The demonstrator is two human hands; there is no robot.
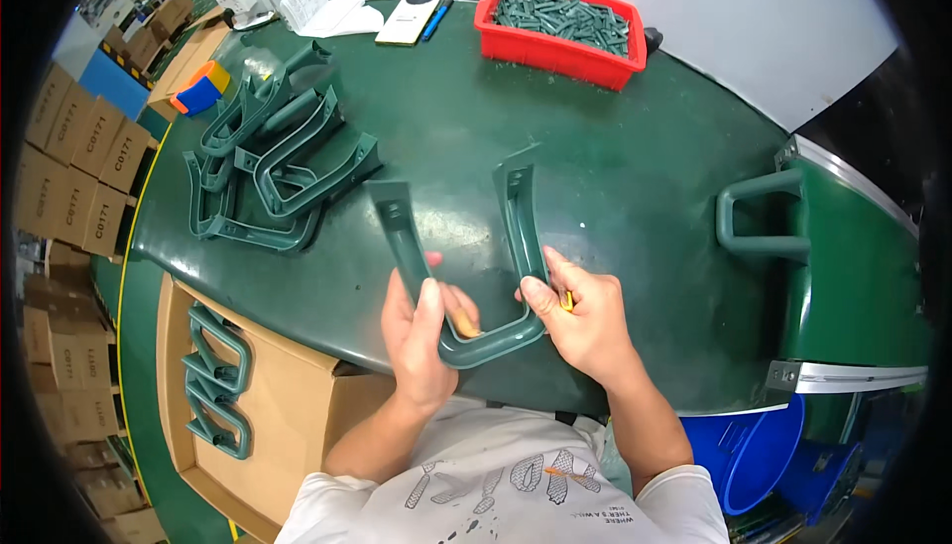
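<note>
A dark green U-shaped plastic handle (496, 345) is held up over the near part of the table, its two flared ends pointing away from me and its hollow inside showing. My left hand (412, 336) grips it near the left lower corner, thumb on the left leg. On the other leg, just above the right corner, my right hand (587, 318) closes with its thumb pressed on the plastic. A small yellow item (566, 300) shows at the fingers of my right hand; its kind is unclear. Something yellowish also covers a fingertip of my left hand.
Several similar green handles (288, 162) lie heaped at the left. Two or more rest in an open cardboard box (268, 445) below. A red bin (555, 63) of small green pieces stands at the back. At right, another handle (759, 241) sits by a metal-edged conveyor (853, 377).
</note>
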